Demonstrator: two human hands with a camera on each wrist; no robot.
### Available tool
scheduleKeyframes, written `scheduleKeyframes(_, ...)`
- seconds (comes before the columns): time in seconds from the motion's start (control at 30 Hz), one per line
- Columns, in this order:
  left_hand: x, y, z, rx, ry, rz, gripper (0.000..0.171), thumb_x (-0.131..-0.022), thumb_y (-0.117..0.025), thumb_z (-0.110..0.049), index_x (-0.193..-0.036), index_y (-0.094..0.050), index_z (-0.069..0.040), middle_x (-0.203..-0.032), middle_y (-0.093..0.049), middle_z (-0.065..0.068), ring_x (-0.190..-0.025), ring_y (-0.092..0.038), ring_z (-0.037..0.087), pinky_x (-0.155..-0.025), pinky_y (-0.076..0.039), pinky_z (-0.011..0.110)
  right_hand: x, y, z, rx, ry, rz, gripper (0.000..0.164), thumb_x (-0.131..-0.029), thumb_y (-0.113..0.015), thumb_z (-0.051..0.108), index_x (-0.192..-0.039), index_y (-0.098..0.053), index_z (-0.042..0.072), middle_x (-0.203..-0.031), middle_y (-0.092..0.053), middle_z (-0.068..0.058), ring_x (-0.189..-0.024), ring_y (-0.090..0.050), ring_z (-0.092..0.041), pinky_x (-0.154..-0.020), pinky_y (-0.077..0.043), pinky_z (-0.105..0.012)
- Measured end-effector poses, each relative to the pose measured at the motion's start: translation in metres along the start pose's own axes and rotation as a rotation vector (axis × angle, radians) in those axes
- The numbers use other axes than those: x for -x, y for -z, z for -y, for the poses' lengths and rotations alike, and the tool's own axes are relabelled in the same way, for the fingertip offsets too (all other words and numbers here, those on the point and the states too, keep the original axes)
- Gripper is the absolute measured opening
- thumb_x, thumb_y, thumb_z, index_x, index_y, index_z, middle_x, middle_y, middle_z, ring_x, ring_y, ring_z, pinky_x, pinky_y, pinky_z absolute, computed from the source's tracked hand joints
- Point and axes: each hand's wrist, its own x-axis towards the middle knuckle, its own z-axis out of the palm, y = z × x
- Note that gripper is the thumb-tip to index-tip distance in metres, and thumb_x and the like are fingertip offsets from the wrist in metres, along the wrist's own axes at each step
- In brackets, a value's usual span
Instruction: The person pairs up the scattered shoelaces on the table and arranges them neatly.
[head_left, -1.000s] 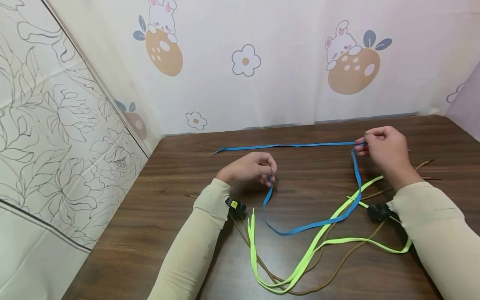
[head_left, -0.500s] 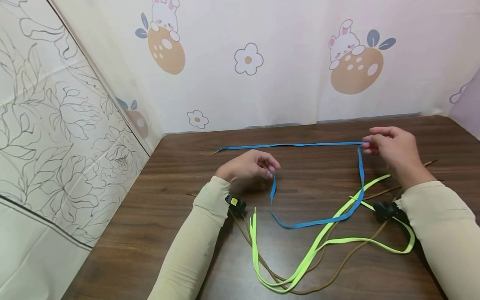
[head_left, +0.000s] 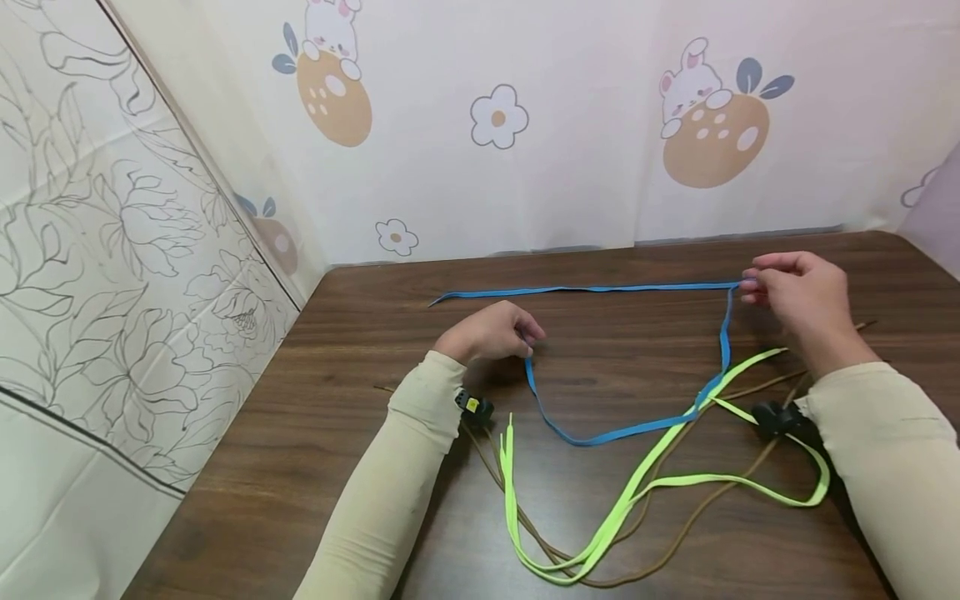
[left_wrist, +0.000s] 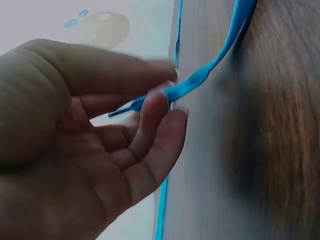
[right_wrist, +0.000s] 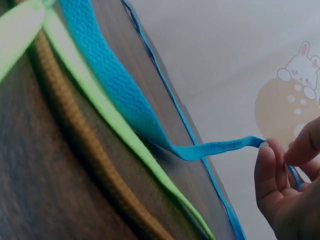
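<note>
My left hand (head_left: 491,333) pinches one end of a blue flat shoelace (head_left: 630,432), its tip poking out past the fingers in the left wrist view. My right hand (head_left: 810,304) pinches the same lace near its other end. Between the hands the lace sags in a wide U, its lower right part crossing a lime green shoelace (head_left: 618,508). A second blue shoelace (head_left: 600,289) lies nearly straight along the back of the table. Its right end is hidden behind my right hand in the head view.
Several lime green and brown laces (right_wrist: 70,105) lie overlapped in a loose curve on the front right of the wooden table (head_left: 337,467). A patterned cloth (head_left: 570,183) hangs behind the table's back edge. Another printed sheet (head_left: 112,292) stands on the left.
My right hand has moved to the right with its end of the lace. My left hand went slightly right, then back left. The sagging lace has widened and its bottom has risen.
</note>
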Motion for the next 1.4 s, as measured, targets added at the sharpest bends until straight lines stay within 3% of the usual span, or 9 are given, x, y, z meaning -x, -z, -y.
scheduleKeyframes(0.2, 0.003, 0.000, -0.002, -0.131, 0.067, -0.043, 0.042, -0.091, -0.046, 0.011, -0.116, -0.073, -0.010, -0.113, -0.067, 0.002, -0.104, -0.056, 0.016, -0.087, -0.048, 0.029, -0.001, -0.001, -0.001, 0.126, -0.012, -0.033, 0.018, -0.102, -0.057, 0.017, -0.118, -0.060, 0.010, -0.092, -0.064, 0.015, -0.078, -0.066, 0.002, -0.069, -0.055, -0.016)
scheduleKeyframes(0.37, 0.003, -0.001, -0.003, -0.233, 0.100, -0.065, 0.031, -0.092, -0.054, 0.004, -0.111, -0.073, -0.011, -0.110, -0.067, 0.001, -0.102, -0.057, 0.016, -0.085, -0.049, 0.031, -0.001, 0.000, -0.002, 0.126, -0.009, -0.041, 0.017, -0.102, -0.057, 0.020, -0.116, -0.063, 0.013, -0.096, -0.062, 0.014, -0.079, -0.066, 0.003, -0.070, -0.054, -0.015)
scheduleKeyframes(0.53, 0.005, -0.002, -0.002, -0.281, 0.128, -0.091, 0.006, -0.093, -0.067, -0.010, -0.096, -0.072, -0.011, -0.097, -0.066, 0.000, -0.090, -0.058, 0.017, -0.076, -0.049, 0.032, -0.001, 0.000, -0.003, 0.098, 0.013, -0.051, 0.014, -0.102, -0.056, 0.017, -0.112, -0.064, 0.013, -0.091, -0.064, 0.017, -0.078, -0.067, 0.003, -0.068, -0.055, -0.016)
scheduleKeyframes(0.8, 0.006, 0.000, 0.003, -0.200, 0.111, -0.048, 0.018, -0.092, -0.075, -0.029, -0.083, -0.068, -0.015, -0.082, -0.063, -0.003, -0.076, -0.053, 0.014, -0.066, -0.045, 0.030, 0.000, 0.001, -0.004, 0.042, 0.048, -0.089, 0.015, -0.102, -0.055, 0.012, -0.113, -0.063, 0.007, -0.091, -0.066, 0.013, -0.077, -0.067, 0.001, -0.066, -0.055, -0.016)
scheduleKeyframes(1.07, 0.005, 0.000, 0.004, -0.103, 0.045, -0.026, 0.028, -0.097, -0.068, -0.029, -0.076, -0.061, -0.011, -0.067, -0.049, -0.005, -0.062, -0.045, 0.011, -0.060, -0.037, 0.028, 0.001, 0.001, -0.003, -0.023, 0.059, -0.126, 0.014, -0.101, -0.054, 0.008, -0.111, -0.064, 0.006, -0.091, -0.067, 0.008, -0.072, -0.069, -0.002, -0.064, -0.055, -0.016)
scheduleKeyframes(1.2, 0.004, 0.000, 0.008, -0.015, 0.039, -0.024, 0.027, -0.100, -0.063, -0.028, -0.085, -0.066, -0.006, -0.075, -0.058, 0.002, -0.066, -0.054, 0.014, -0.064, -0.046, 0.028, 0.001, 0.001, -0.003, -0.067, 0.077, -0.132, 0.013, -0.100, -0.054, 0.007, -0.105, -0.065, 0.007, -0.089, -0.067, 0.007, -0.071, -0.071, -0.002, -0.063, -0.055, -0.017)
scheduleKeyframes(1.4, 0.003, 0.001, 0.013, 0.047, 0.054, -0.080, 0.027, -0.102, -0.060, -0.028, -0.098, -0.070, -0.004, -0.092, -0.065, 0.008, -0.072, -0.060, 0.019, -0.070, -0.051, 0.032, 0.000, -0.002, -0.006, -0.246, 0.123, -0.135, 0.016, -0.097, -0.052, 0.001, -0.094, -0.068, 0.005, -0.085, -0.066, -0.002, -0.068, -0.073, -0.009, -0.060, -0.057, -0.022)
